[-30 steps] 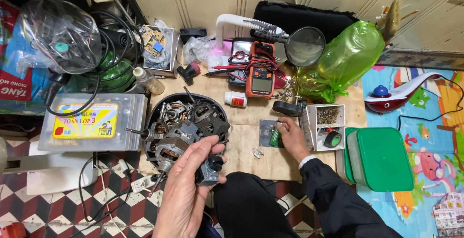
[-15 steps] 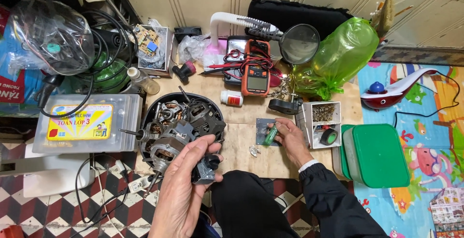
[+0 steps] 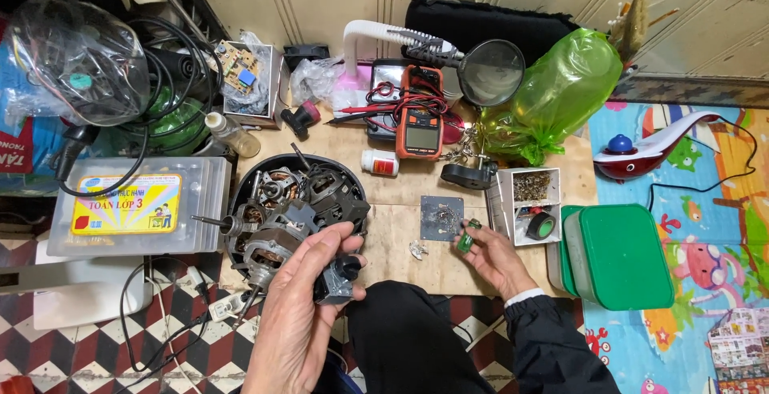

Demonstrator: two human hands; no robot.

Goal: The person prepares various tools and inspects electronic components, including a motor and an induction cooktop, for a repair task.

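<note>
Two hands at a cluttered tabletop, one gripping a small motor, the other pinching a green part.

Nearest the camera, the left hand (image 3: 300, 314) curls its fingers around a small grey motor (image 3: 336, 278) held just above the tabletop (image 3: 400, 242) edge, while the right hand (image 3: 497, 258) pinches a small green component (image 3: 465, 241) between thumb and fingertips. Just beyond the right hand lies a square grey metal plate (image 3: 441, 218), with an open white parts box (image 3: 529, 206) to its right, holding a roll of black tape (image 3: 541, 225). Just beyond the left hand sits a round black tub (image 3: 352, 176) crowded with motor parts. Farther off stand an orange multimeter (image 3: 420, 126), a round magnifier (image 3: 490, 72) and a green plastic bag (image 3: 561, 94).
</note>
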